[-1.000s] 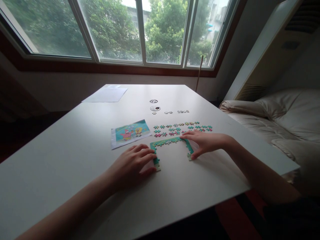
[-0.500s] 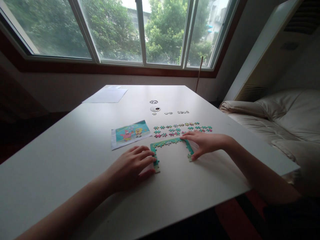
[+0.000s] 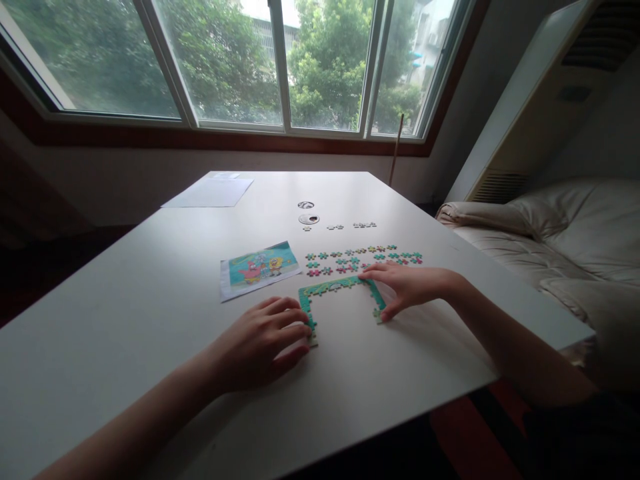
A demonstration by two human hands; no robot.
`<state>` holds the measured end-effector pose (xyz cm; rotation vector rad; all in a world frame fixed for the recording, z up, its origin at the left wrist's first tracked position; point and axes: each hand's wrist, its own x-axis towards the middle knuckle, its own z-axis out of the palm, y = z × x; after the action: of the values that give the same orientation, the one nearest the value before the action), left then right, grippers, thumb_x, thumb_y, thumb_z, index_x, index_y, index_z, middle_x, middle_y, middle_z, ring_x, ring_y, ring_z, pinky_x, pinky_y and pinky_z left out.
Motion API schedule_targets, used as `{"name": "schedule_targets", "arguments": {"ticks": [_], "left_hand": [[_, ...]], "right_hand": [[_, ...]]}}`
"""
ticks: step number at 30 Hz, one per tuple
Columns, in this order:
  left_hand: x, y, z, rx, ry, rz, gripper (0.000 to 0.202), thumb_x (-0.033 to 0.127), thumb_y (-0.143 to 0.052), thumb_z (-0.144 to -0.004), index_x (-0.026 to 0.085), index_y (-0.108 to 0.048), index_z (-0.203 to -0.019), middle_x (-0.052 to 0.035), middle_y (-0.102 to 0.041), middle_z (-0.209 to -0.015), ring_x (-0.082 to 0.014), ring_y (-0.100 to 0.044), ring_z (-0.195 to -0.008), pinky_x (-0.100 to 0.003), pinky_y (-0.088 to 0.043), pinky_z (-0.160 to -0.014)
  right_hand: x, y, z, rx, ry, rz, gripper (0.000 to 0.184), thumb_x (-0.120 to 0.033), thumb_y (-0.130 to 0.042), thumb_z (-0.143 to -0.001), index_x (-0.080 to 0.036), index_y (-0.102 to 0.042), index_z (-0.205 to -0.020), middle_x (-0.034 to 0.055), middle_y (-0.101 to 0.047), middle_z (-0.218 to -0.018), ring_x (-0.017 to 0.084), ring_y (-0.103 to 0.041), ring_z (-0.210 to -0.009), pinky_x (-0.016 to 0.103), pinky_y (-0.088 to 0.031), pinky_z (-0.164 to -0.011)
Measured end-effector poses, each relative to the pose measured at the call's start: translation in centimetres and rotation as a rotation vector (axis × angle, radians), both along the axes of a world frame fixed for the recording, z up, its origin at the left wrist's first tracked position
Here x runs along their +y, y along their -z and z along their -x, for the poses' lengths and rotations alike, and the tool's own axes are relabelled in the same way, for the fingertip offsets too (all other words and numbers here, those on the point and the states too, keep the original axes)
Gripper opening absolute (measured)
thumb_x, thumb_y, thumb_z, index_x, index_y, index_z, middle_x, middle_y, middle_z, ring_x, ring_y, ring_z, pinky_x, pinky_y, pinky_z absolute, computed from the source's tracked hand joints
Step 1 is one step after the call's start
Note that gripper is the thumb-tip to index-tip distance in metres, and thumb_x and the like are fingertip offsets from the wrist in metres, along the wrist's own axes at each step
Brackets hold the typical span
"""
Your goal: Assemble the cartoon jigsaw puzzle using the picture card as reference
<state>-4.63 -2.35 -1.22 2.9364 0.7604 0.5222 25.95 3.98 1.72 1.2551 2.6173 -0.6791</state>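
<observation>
Green frame (image 3: 323, 287) lies flat, its left side at the fingertips of the left grip (image 3: 267, 333), which is loosely curled and unclenched, thumb near the side's lower end. The right grip (image 3: 407, 283) is spread, forefinger at the upper right corner, thumb at the lower end of the right side. Whether either presses or only rests cannot be told. To steady the frame, apply light, equal pressure from both outer sides; uneven force would probably skew the corners or open the joints. Do not lift: interlocked strips this narrow are likely to buckle. Check that both sides run straight from the top strip. Just beyond it, loose pieces (image 3: 343, 269) lie in rows; avoid brushing them with the right forefinger. Left of these, the picture (image 3: 263, 268) lies askew on the bench (image 3: 125, 300). Farther out are pale pieces (image 3: 365, 225), then two discs (image 3: 305, 219).
</observation>
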Motion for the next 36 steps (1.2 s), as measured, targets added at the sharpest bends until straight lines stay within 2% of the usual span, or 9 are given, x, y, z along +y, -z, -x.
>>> {"name": "schedule_targets", "arguments": {"ticks": [13,18,22,26,31,36], "left_hand": [[-0.2,-0.1,0.0,-0.031,0.033,0.050,0.017,0.022,-0.054,-0.085,0.024,-0.063,-0.098,-0.0049,-0.065,-0.096,-0.0218,-0.055,-0.097,-0.037,-0.046,-0.086],[0.0,0.1,-0.1,-0.047,-0.001,0.016,0.014,0.022,-0.052,-0.085,0.022,-0.063,-0.094,-0.0051,-0.065,-0.092,-0.0209,-0.056,-0.094,-0.035,-0.047,-0.084],[0.4,0.4,0.0,-0.042,-0.040,-0.036,0.017,0.020,-0.048,-0.087,0.020,-0.063,-0.094,-0.0060,-0.065,-0.091,-0.0208,-0.057,-0.092,-0.034,-0.048,-0.080],[0.8,0.5,0.1,-0.034,-0.072,-0.054,0.017,0.019,-0.048,-0.088,0.020,-0.063,-0.094,-0.0055,-0.065,-0.091,-0.0210,-0.056,-0.091,-0.035,-0.048,-0.078],[0.9,0.7,0.2,-0.021,-0.068,-0.044,0.017,0.018,-0.047,-0.088,0.020,-0.063,-0.093,-0.0054,-0.064,-0.090,-0.0210,-0.056,-0.090,-0.034,-0.047,-0.077],[0.8,0.6,0.2,-0.022,-0.065,-0.051,0.017,0.017,-0.046,-0.088,0.020,-0.062,-0.093,-0.0054,-0.065,-0.090,-0.0211,-0.055,-0.089,-0.035,-0.047,-0.077]], "right_hand": [[0.1,0.0,-0.1,0.005,-0.017,-0.002,0.098,-0.064,-0.065,-0.061,-0.020,-0.031,-0.141,0.0111,-0.029,-0.145,0.032,-0.024,-0.133,0.042,-0.023,-0.108],[1.0,-0.6,-0.6,0.109,-0.060,-0.010,0.075,-0.058,-0.061,-0.070,-0.022,-0.043,-0.134,0.0095,-0.040,-0.138,0.027,-0.037,-0.126,0.036,-0.031,-0.104],[3.4,-1.5,-1.5,0.138,-0.017,-0.034,0.054,-0.053,-0.055,-0.077,-0.021,-0.055,-0.121,0.0089,-0.055,-0.121,0.024,-0.052,-0.109,0.035,-0.041,-0.092],[6.8,-1.7,-2.5,0.098,0.130,-0.016,0.048,-0.050,-0.055,-0.077,-0.019,-0.058,-0.115,0.0095,-0.061,-0.111,0.021,-0.060,-0.093,0.031,-0.046,-0.078],[11.1,-0.3,-3.8,0.040,0.233,-0.084,0.048,-0.040,-0.054,-0.079,-0.014,-0.056,-0.119,0.0118,-0.063,-0.110,0.021,-0.061,-0.090,0.029,-0.046,-0.076],[14.2,1.7,-4.1,-0.012,0.320,-0.205,0.054,-0.032,-0.050,-0.082,-0.013,-0.045,-0.132,0.0127,-0.061,-0.113,0.021,-0.060,-0.085,0.030,-0.045,-0.077]]}}
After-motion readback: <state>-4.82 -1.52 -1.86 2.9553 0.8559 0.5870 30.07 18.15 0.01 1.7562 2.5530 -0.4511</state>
